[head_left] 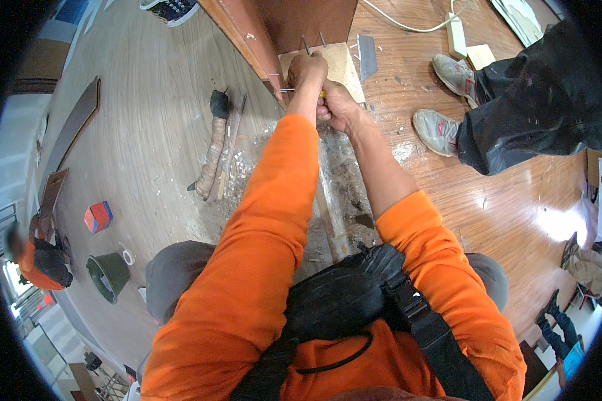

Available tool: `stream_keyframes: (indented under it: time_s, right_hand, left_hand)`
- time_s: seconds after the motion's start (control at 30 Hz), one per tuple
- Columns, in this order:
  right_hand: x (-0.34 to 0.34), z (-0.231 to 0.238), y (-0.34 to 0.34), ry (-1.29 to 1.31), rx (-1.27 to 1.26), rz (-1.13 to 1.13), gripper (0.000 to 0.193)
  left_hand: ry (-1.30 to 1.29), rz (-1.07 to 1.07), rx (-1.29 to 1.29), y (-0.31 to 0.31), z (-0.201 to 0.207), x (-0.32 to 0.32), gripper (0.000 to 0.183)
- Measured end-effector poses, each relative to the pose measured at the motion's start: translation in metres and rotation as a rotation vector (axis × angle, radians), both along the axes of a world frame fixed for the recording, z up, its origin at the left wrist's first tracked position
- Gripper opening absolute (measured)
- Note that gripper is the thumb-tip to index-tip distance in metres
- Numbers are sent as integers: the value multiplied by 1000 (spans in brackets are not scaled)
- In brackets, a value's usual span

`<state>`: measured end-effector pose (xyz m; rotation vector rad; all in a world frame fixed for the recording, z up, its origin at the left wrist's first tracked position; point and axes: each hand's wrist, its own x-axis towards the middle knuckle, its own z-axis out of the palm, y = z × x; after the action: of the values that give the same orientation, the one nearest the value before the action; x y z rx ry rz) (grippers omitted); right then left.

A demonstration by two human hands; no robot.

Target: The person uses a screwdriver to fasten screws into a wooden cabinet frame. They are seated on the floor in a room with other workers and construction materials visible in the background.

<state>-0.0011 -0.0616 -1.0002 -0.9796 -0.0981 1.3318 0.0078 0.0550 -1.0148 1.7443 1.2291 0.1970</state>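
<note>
Working this well would probably mean keeping the yellow handle [323, 95] in line with the thin metal rod [287, 89] at the near end of the brown panel [247, 35], with steady pressure and knuckles clear of the wood. The right hand [339, 107] looks closed around that handle, while the left hand [308, 69] curls just beyond it, its grip hidden. Both forearms reach forward and converge beside the pale board [343, 63].

A head-worn fisheye looks steeply down, near the left hand [309, 68] and right hand [341, 109]. The floor [160, 100] bends at its left edge.
</note>
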Motion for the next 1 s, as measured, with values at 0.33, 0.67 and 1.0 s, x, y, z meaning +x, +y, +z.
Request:
stream_keyframes:
  time_s: [0.33,0.67,1.0]
  right_hand:
    - [8,1,-8,0,66,35,22]
    - [-28,17,13,-981,-612,-79,37]
    - [-12,-36,22,3,568,-578,25]
  left_hand:
    - [37,130,-459,-16,48,-23,52]
    - [-119,-26,105,2,-15,-26,36]
    - [-122,-641,418,-110,169,-82,46]
